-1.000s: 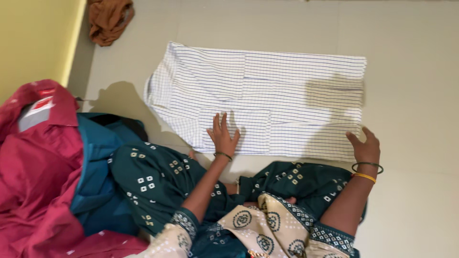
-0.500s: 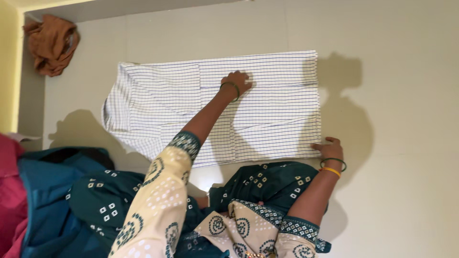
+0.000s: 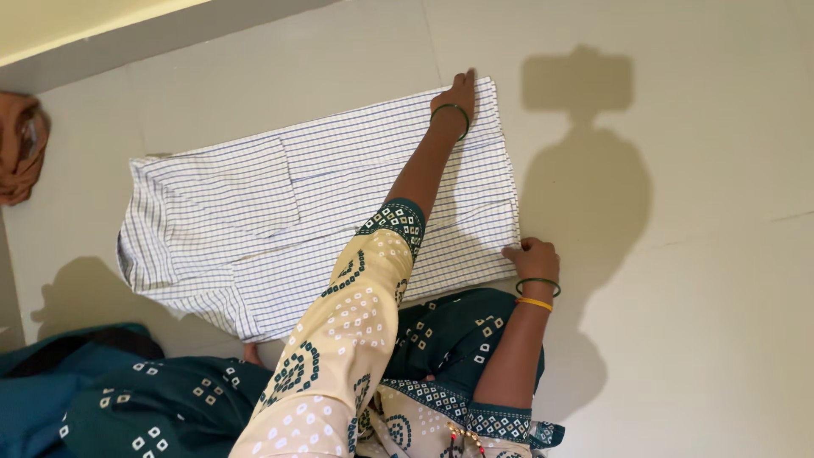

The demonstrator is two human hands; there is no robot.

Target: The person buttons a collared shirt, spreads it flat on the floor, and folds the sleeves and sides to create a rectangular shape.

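Shirt (image 3: pixel 280 220): left hand (image 3: pixel 460 92) pressing far corner flat, open-palmed; right hand (image 3: pixel 530 256) pinching near edge; both should be keeping it taut.

A folded shirt (image 3: pixel 322 220) lies on the floor (image 3: pixel 678 127); the left hand (image 3: pixel 462 92) rests on its far corner, the right hand (image 3: pixel 532 257) on its near corner.

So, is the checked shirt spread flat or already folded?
Partly folded: the checked shirt lies flat on the floor with layers turned inward. Left hand and right hand press its corners.
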